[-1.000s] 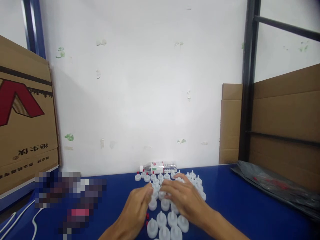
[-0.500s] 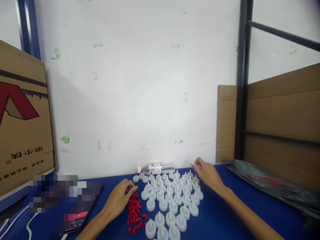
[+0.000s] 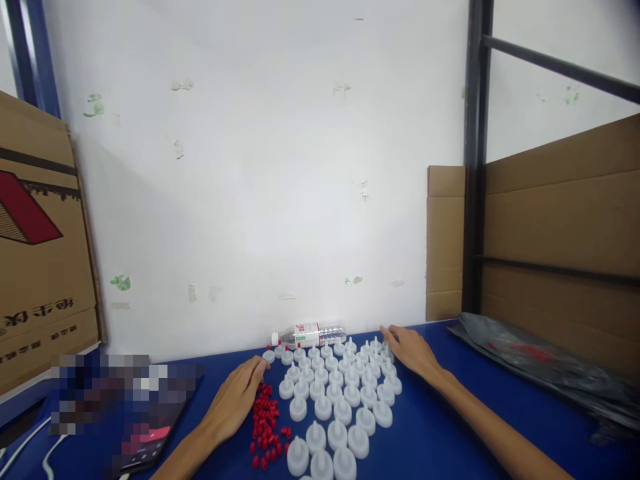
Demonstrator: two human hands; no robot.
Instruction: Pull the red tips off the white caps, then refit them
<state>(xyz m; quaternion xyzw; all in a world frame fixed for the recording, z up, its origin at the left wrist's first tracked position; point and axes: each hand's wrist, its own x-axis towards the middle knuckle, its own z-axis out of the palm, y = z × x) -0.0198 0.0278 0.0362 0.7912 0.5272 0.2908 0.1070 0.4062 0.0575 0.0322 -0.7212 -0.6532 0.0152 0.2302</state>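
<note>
Several white nozzle caps (image 3: 336, 393) stand in rows on the blue table (image 3: 450, 427). A heap of small red plugs (image 3: 265, 423) lies at their left. My left hand (image 3: 235, 399) rests beside the plugs, fingertips touching the cap group's left edge and the heap's top. On the far right corner of the rows lies my right hand (image 3: 410, 350), palm down with fingers spread and touching the outermost caps. Neither hand holds anything.
A clear water bottle (image 3: 310, 333) lies on its side by the white wall. A phone (image 3: 145, 443) and white cables (image 3: 30, 450) are at the left, beside a cardboard box (image 3: 40, 253). A dark plastic bag (image 3: 540, 363) and cardboard sheets (image 3: 560, 227) stand at the right.
A second ago both hands were together over the middle of the caps. They spread apart, left hand to the red plugs, right hand to the far right corner, and have hardly moved since.
</note>
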